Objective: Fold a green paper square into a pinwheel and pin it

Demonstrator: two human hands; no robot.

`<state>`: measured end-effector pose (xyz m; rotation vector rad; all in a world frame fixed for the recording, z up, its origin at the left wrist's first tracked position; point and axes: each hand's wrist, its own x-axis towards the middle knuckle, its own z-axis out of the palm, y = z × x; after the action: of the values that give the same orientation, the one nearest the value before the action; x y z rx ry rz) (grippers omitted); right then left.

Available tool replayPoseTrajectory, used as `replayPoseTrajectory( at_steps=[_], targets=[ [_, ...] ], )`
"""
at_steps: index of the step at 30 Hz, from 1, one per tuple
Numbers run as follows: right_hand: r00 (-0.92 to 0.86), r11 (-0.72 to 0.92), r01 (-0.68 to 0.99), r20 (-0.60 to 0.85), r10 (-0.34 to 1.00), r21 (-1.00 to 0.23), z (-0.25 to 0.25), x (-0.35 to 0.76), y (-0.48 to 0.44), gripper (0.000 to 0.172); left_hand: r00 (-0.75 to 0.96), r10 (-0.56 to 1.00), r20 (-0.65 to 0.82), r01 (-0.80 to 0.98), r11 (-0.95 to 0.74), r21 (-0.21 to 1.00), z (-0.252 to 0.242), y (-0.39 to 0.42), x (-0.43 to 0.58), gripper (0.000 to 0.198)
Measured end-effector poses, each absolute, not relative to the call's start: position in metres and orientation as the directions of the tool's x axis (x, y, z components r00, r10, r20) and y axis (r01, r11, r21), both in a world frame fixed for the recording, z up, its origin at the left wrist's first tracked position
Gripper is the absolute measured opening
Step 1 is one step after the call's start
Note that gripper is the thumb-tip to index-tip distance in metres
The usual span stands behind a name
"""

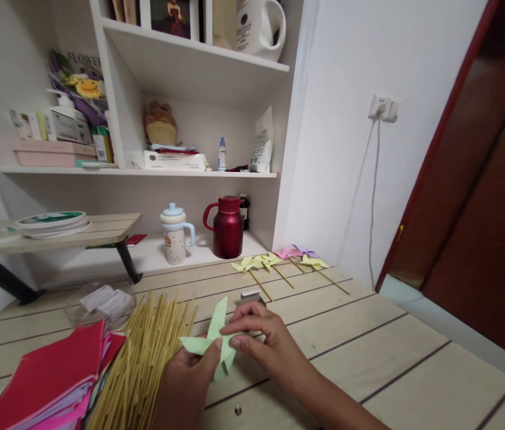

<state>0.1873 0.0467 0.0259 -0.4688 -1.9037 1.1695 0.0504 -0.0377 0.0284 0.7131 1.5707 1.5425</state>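
A pale green paper pinwheel [217, 322] is between my hands above the table, its folded blades spread out. My left hand [193, 370] grips it from the lower left, thumb pressed near its centre. The fingers of my right hand [263, 334] are closed on its right side, thumb and forefinger at the paper. A small grey box [250, 296] lies just beyond my right fingertips. On the table below the pinwheel lies a small round metal piece [238, 410]. Thin wooden sticks [140, 358] lie in a heap beside my left hand.
Coloured paper sheets [50, 376] are stacked at the left, by a clear round container [100, 301]. Finished yellow pinwheels [252, 263] and a pink one [288, 253] lie on sticks at the back. A red jug [227, 230] and a cup [175, 236] stand behind.
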Motion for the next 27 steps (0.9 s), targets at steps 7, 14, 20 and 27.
replayPoseTrajectory(
  at_steps=[7, 14, 20, 27],
  targets=[
    [-0.538, 0.379, -0.126, 0.384, 0.751, -0.917, 0.022, 0.183, 0.05, 0.035, -0.54, 0.83, -0.139, -0.136, 0.077, 0.988, 0.014, -0.033, 0.05, 0.038],
    [-0.51, 0.227, -0.2, 0.299, 0.806, -0.953, 0.021, 0.18, 0.051, 0.043, -0.572, 0.803, -0.166, -0.126, 0.114, 0.985, 0.026, -0.035, 0.052, 0.028],
    [-0.497, 0.235, -0.167, 0.288, 0.819, -0.957, 0.024, 0.181, 0.05, 0.04, -0.582, 0.802, -0.135, -0.066, 0.119, 0.991, 0.028, -0.033, 0.052, 0.027],
    [-0.519, 0.219, -0.195, 0.29, 0.804, -0.956, 0.024, 0.181, 0.049, 0.045, -0.572, 0.81, -0.126, -0.07, 0.105, 0.992, 0.027, -0.035, 0.054, 0.033]
  ],
)
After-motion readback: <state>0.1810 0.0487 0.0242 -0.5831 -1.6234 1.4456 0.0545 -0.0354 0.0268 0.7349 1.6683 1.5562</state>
